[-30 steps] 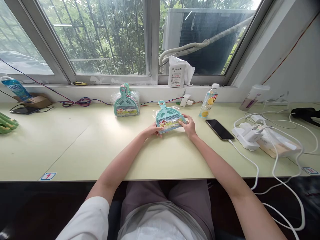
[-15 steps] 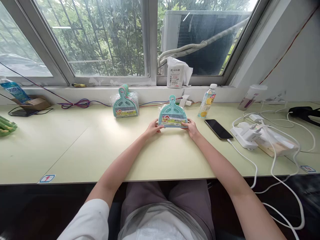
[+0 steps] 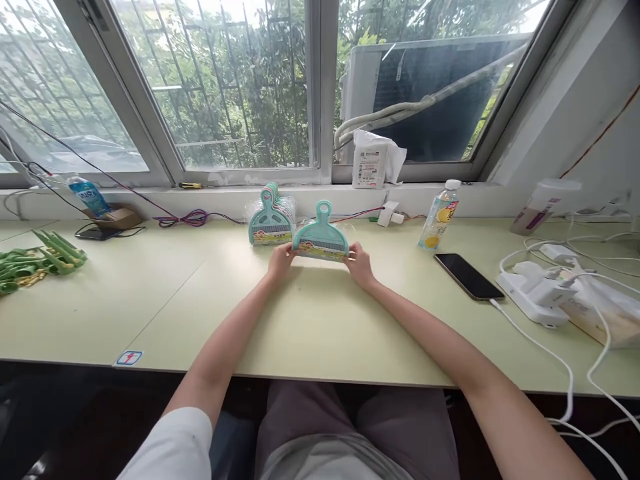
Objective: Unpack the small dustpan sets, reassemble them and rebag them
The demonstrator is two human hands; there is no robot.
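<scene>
Upright at the back of the table, a packaged mint-green dustpan and brush set (image 3: 323,233) is held between my hands. My left hand (image 3: 281,259) grips its lower left corner, and my right hand (image 3: 360,263) grips its lower right corner. Its ringed handle points up and a printed label crosses the brush bristles. Just to the left, a row of similar dustpan sets (image 3: 270,217) in clear plastic stands one behind another. The held set's left edge meets or overlaps this row in view; whether they touch I cannot tell.
On the right are a drink bottle (image 3: 440,217), a phone (image 3: 469,277), a white power strip (image 3: 533,293) with cables and a lidded cup (image 3: 543,207). Green stalks (image 3: 43,260) and a blue bottle (image 3: 90,197) lie left. A white packet (image 3: 370,163) sits on the sill.
Both hands have carried the dustpan and brush set leftward, close to the row of similar sets. The view has turned slightly left, showing more of the green stalks.
</scene>
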